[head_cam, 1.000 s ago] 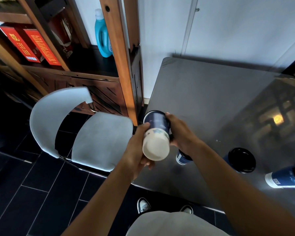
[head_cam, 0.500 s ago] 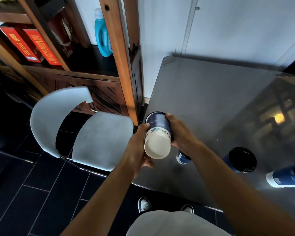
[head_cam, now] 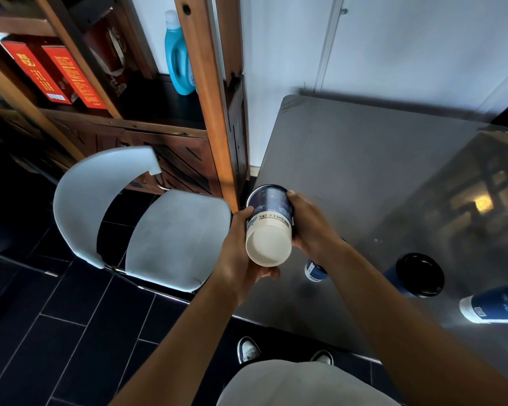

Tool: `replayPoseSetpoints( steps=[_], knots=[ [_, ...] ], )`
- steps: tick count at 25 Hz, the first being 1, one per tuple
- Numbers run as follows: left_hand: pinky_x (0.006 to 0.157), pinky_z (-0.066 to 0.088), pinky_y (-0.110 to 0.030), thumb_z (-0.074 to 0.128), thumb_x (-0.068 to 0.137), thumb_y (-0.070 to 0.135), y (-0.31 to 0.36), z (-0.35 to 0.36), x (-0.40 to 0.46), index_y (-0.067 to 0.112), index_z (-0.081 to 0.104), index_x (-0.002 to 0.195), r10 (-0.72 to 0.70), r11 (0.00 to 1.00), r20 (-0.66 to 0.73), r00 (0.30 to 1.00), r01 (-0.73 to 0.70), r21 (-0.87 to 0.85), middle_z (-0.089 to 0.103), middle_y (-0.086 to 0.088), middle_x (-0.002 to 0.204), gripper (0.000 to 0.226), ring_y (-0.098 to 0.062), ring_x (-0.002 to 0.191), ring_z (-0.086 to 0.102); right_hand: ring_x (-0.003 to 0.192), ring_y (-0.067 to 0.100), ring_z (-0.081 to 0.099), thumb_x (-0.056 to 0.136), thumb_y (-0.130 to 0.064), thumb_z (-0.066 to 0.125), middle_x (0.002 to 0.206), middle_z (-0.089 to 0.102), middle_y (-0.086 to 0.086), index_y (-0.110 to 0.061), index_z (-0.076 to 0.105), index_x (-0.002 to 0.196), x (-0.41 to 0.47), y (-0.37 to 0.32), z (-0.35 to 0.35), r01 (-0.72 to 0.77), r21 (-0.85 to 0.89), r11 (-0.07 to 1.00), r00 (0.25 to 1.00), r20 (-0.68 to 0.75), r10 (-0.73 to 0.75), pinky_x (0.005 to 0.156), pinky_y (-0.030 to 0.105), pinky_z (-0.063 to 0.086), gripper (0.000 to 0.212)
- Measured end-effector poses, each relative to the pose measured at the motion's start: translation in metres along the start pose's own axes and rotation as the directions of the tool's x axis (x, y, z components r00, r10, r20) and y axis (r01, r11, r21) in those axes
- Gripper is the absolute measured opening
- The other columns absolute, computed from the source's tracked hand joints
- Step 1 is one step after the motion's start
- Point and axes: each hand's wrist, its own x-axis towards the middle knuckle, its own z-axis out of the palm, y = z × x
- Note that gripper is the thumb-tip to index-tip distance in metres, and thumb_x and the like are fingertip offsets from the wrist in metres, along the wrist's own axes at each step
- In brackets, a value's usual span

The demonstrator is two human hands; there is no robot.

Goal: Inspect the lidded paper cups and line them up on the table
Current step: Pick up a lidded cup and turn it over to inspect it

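I hold a blue and white paper cup [head_cam: 269, 230] upside down above the left edge of the grey table [head_cam: 364, 171], its white bottom facing me and its lid end pointing away. My left hand [head_cam: 238, 253] grips its left side and my right hand [head_cam: 311, 227] grips its right side. Under my right wrist a second blue cup [head_cam: 314, 271] stands on the table, mostly hidden. Further right a cup with a black lid [head_cam: 418, 273] stands upright. At the right edge of the view another blue cup [head_cam: 493, 307] is partly cut off.
A white plastic chair [head_cam: 159, 230] stands left of the table. Behind it is a wooden shelf [head_cam: 214, 112] with red boxes and a blue bottle [head_cam: 178, 57]. A white wall lies beyond the table. My shoes [head_cam: 248, 350] show on the dark tiled floor.
The cup has tipped a little in my hands, so that its white bottom faces me more squarely. Both hands stay on it in the same place.
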Motion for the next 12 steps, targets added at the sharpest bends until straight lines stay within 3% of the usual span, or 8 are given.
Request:
replayPoseSetpoints(
  steps=[2, 4, 6, 8, 10, 12],
  knots=[
    [0.045, 0.045, -0.027, 0.04, 0.097, 0.057, 0.0, 0.001, 0.0, 0.005, 0.063, 0.116, 0.0, 0.999, 0.006, 1.0, 0.0, 0.033, 0.064, -0.019, 0.085, 0.06, -0.024, 0.06, 0.064, 0.089, 0.037, 0.061, 0.088, -0.052, 0.046, 0.105, 0.063, 0.021, -0.007, 0.055, 0.124, 0.0, 0.0, 0.001, 0.009, -0.007, 1.0, 1.0, -0.004, -0.009, 0.082, 0.053, 0.046, 0.059],
    [0.048, 0.046, -0.027, 0.041, 0.096, 0.058, -0.001, -0.001, 0.002, 0.008, 0.066, 0.114, -0.007, 0.994, -0.043, 0.999, 0.012, 0.107, 0.068, -0.017, 0.082, 0.058, -0.023, 0.061, 0.065, 0.085, 0.037, 0.063, 0.085, -0.054, 0.045, 0.101, 0.064, 0.021, -0.013, 0.056, 0.113, 0.001, -0.001, -0.001, 0.026, -0.071, 0.997, 1.0, 0.002, -0.026, 0.077, 0.052, 0.05, 0.052],
    [0.049, 0.046, -0.028, 0.043, 0.094, 0.056, 0.0, -0.004, 0.002, 0.01, 0.067, 0.111, -0.023, 0.983, -0.1, 0.995, 0.041, 0.181, 0.07, -0.012, 0.075, 0.055, -0.022, 0.059, 0.066, 0.073, 0.03, 0.063, 0.098, -0.05, 0.039, 0.092, 0.062, 0.014, -0.02, 0.054, 0.1, 0.0, -0.003, -0.007, 0.095, -0.234, 0.968, 0.995, 0.014, -0.094, 0.059, 0.034, 0.054, 0.033],
    [0.051, 0.047, -0.028, 0.044, 0.094, 0.056, 0.002, -0.007, 0.001, 0.01, 0.068, 0.108, -0.031, 0.973, -0.098, 0.995, 0.052, 0.224, 0.071, -0.009, 0.073, 0.053, -0.022, 0.058, 0.067, 0.06, 0.022, 0.057, 0.106, -0.043, 0.034, 0.084, 0.058, 0.009, -0.021, 0.054, 0.101, 0.001, -0.005, -0.012, 0.189, -0.44, 0.878, 0.98, 0.036, -0.194, 0.041, 0.022, 0.043, 0.03],
    [0.05, 0.05, -0.028, 0.051, 0.092, 0.06, 0.003, -0.007, -0.002, 0.013, 0.068, 0.112, -0.032, 0.973, -0.05, 0.998, 0.042, 0.226, 0.072, -0.009, 0.077, 0.053, -0.022, 0.06, 0.069, 0.059, 0.022, 0.056, 0.107, -0.042, 0.035, 0.087, 0.06, 0.009, -0.019, 0.056, 0.106, 0.004, -0.004, -0.013, 0.243, -0.515, 0.822, 0.966, 0.05, -0.254, 0.04, 0.023, 0.041, 0.031],
    [0.047, 0.05, -0.027, 0.057, 0.089, 0.057, 0.003, -0.003, -0.005, 0.013, 0.066, 0.117, -0.023, 0.988, -0.021, 1.0, 0.026, 0.155, 0.073, -0.009, 0.076, 0.053, -0.022, 0.058, 0.069, 0.055, 0.023, 0.056, 0.107, -0.044, 0.035, 0.086, 0.06, 0.012, -0.019, 0.056, 0.104, 0.002, -0.002, -0.009, 0.236, -0.472, 0.85, 0.969, 0.053, -0.24, 0.038, 0.024, 0.04, 0.033]
  ],
)
